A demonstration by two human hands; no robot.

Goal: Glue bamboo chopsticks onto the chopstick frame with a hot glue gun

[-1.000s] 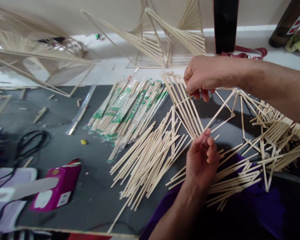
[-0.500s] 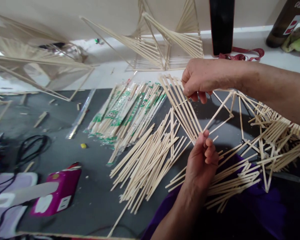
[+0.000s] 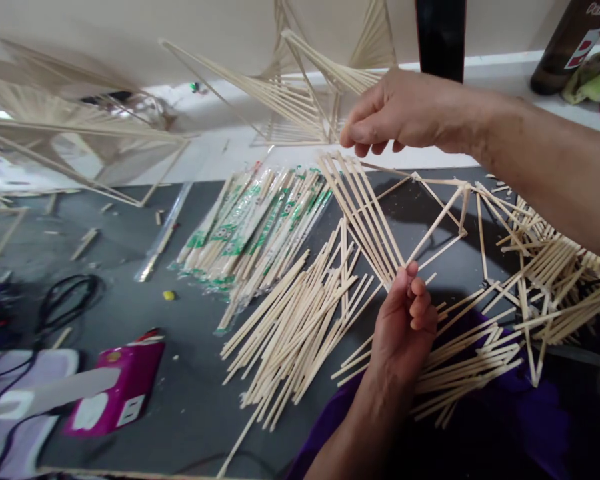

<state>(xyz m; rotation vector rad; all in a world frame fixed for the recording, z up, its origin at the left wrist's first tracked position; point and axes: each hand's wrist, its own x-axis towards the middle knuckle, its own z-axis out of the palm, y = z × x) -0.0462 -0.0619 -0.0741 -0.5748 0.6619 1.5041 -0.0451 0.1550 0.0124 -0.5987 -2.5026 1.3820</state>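
Note:
My left hand [image 3: 405, 317] pinches the lower corner of a frame of wooden chopsticks [image 3: 373, 220], where several sticks fan upward side by side. Just over the upper ends of that fan, my right hand [image 3: 380, 120] is closed with thumb and fingers together. Whatever its fingertips hold, if anything, is hidden. Thin sticks joined in open triangles [image 3: 437, 223] extend from the frame to the right. Below and to the left lies a pile of loose chopsticks [image 3: 295, 333]. Another bunch of loose sticks [image 3: 470, 373] rests beside my left wrist, over purple cloth.
Chopsticks in clear and green wrappers [image 3: 255, 227] lie behind the loose pile. Larger stick structures [image 3: 300, 100] stand along the wall, with another [image 3: 80, 147] at left. A magenta box [image 3: 125, 380], a black cable [image 3: 67, 300], a phone [image 3: 443, 40] and a bottle [image 3: 570, 47] are around.
My right hand has moved up and to the left, from beside the fanned sticks to over their upper ends. My left hand keeps its pinch on the corner.

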